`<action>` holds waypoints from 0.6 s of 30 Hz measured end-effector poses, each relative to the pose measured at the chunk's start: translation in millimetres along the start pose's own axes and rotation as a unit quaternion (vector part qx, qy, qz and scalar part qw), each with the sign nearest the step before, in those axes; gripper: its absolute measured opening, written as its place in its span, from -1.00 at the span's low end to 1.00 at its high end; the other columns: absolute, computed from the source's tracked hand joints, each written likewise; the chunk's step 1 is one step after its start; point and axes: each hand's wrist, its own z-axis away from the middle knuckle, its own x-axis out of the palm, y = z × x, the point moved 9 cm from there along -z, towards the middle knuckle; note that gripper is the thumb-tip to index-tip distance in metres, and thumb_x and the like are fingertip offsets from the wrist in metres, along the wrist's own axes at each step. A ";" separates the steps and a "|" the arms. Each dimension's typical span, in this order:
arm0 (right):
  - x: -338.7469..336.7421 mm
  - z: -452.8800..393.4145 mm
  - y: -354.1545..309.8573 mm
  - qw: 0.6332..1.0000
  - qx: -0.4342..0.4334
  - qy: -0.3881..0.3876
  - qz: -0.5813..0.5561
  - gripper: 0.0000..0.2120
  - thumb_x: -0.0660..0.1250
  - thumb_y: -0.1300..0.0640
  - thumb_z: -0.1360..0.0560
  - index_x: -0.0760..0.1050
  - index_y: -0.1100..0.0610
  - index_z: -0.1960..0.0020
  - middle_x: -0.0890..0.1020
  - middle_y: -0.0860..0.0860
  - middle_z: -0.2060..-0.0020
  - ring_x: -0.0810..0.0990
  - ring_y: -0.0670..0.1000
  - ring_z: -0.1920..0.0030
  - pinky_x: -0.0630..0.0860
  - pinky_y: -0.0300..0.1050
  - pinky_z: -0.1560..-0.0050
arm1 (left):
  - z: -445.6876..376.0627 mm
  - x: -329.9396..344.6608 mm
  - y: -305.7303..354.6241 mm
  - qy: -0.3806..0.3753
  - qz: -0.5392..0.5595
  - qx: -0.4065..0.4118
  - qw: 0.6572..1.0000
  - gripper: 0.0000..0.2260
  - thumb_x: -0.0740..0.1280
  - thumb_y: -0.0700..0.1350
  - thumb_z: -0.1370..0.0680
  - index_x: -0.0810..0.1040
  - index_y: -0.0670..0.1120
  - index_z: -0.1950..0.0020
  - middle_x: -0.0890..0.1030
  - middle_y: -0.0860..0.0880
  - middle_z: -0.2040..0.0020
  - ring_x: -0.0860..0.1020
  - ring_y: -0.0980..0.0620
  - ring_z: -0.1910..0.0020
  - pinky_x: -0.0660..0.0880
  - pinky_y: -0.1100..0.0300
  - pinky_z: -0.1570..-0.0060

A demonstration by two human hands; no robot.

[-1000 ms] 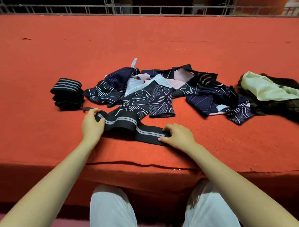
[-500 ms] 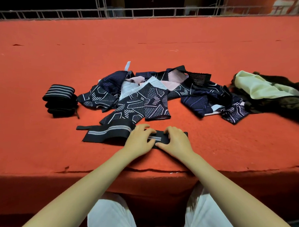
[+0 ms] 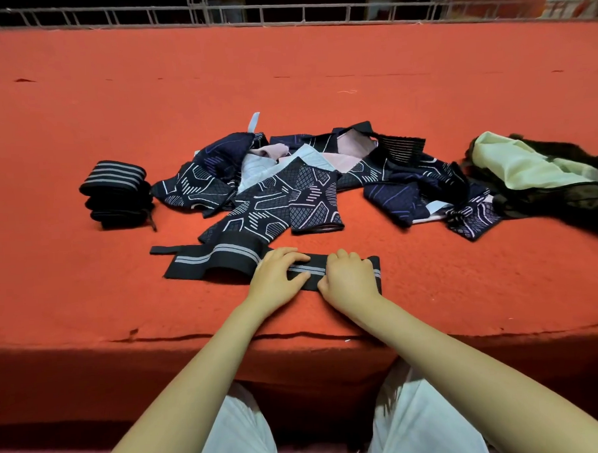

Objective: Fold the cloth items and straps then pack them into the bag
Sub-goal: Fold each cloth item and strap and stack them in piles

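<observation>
Folded straps (image 3: 116, 193) stacked far left. I see strap (image 3: 220, 262) lying flat, long axis left-right, free tail running left of left hand (image 3: 276, 278) — nearer hand for next fold. Left fingers flat, pressing; right hand (image 3: 351, 279) curled, pinning folded end. Pile (image 3: 289, 192) just behind; bag (image 3: 542, 178) far right. Ledge edge near, bare carpet (image 3: 88, 304) left.

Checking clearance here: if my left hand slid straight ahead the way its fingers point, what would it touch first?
Probably your right hand: the left hand points rightward along the striped strap, fingertips almost touching it.
</observation>
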 end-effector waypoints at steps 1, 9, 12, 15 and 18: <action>-1.1 0.3 -1.2 1.000 0.000 0.001 0.010 -0.67 0.21 0.05 -0.49 0.47 0.25 -0.14 0.54 0.15 -0.09 0.50 0.19 -0.09 0.39 0.02 0.00 | 0.1 0.0 0.1 -0.004 0.003 0.002 1.000 -0.62 0.29 0.12 -0.39 0.60 0.06 -0.17 0.52 0.01 -0.25 0.41 0.01 -0.27 0.30 0.03 -0.33; -7.4 5.7 11.8 0.999 0.002 -0.009 -0.041 -0.74 0.18 0.09 -0.52 0.48 0.26 -0.06 0.57 0.19 -0.01 0.55 0.21 -0.01 0.41 0.00 0.06 | -4.9 0.0 -1.1 -0.024 0.002 0.013 1.000 -0.72 0.43 -0.03 -0.45 0.60 0.02 -0.16 0.55 0.01 -0.22 0.42 0.05 -0.29 0.26 0.20 -0.30; -13.9 10.7 68.1 0.970 0.104 0.020 -0.219 -0.87 0.22 0.16 -0.49 0.49 0.20 0.14 0.59 0.16 0.12 0.56 0.21 0.06 0.38 0.02 0.10 | -7.4 -0.2 0.5 -0.037 -0.010 0.011 0.999 -0.71 0.43 -0.02 -0.45 0.59 0.02 -0.16 0.56 0.05 -0.19 0.46 0.06 -0.24 0.33 0.17 -0.28; -8.5 26.4 122.0 0.924 0.199 0.032 -0.325 -0.88 0.25 0.21 -0.48 0.48 0.14 0.23 0.58 0.06 0.25 0.56 0.14 0.11 0.35 -0.03 0.14 | -8.8 0.6 2.3 -0.044 -0.031 0.010 0.999 -0.70 0.41 -0.01 -0.46 0.57 0.02 -0.18 0.55 0.06 -0.18 0.47 0.05 -0.20 0.37 0.14 -0.25; -4.2 41.7 155.5 0.890 0.254 0.057 -0.374 -0.87 0.25 0.21 -0.49 0.49 0.15 0.23 0.57 0.03 0.28 0.53 0.09 0.17 0.33 -0.08 0.17 | -8.6 5.4 7.1 -0.056 -0.068 0.014 0.996 -0.69 0.36 -0.02 -0.49 0.54 0.03 -0.23 0.51 0.04 -0.23 0.44 0.03 -0.23 0.36 0.14 -0.27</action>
